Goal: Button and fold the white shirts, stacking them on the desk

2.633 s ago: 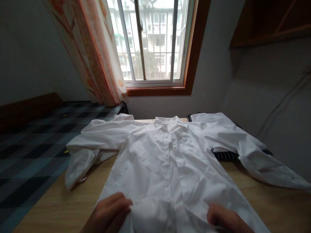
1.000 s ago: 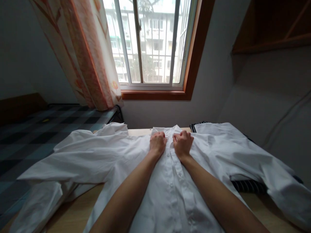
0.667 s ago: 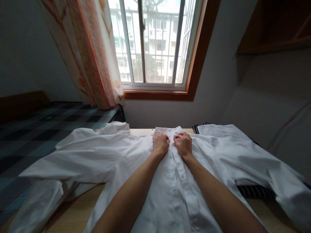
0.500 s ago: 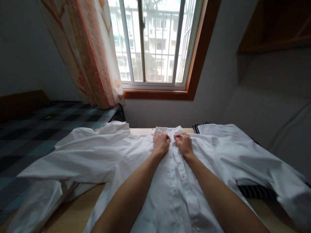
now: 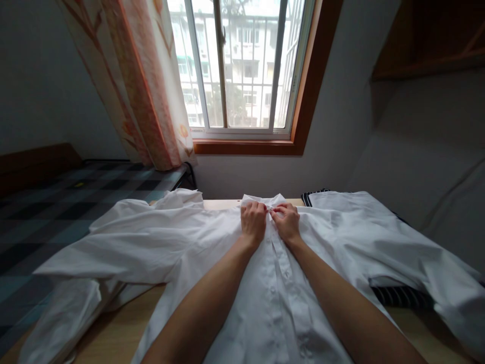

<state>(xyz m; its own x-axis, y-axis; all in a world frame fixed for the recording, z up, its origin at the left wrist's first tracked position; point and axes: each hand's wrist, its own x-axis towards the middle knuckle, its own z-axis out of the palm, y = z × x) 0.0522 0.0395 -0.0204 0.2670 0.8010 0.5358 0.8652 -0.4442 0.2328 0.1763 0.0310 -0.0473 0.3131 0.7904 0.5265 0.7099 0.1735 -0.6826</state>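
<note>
A white button-up shirt lies spread face up, its sleeves stretched out to both sides. Just below its collar, my left hand pinches one edge of the front opening. Close beside it, my right hand pinches the other edge, and the fingertips of both hands nearly meet. Whether a button is between the fingers is too small to make out. Below my hands the button placket runs down toward me, with its two edges slightly apart in places.
The shirt rests on a light wooden table. Dark striped cloth shows under the right sleeve. To the left is a bed with a checked cover. A curtain hangs beside the barred window; a wooden shelf juts out at upper right.
My left hand has moved slightly up and right, bringing its fingertips closer to those of my right hand at the collar. The shirt lies nearly as before.
</note>
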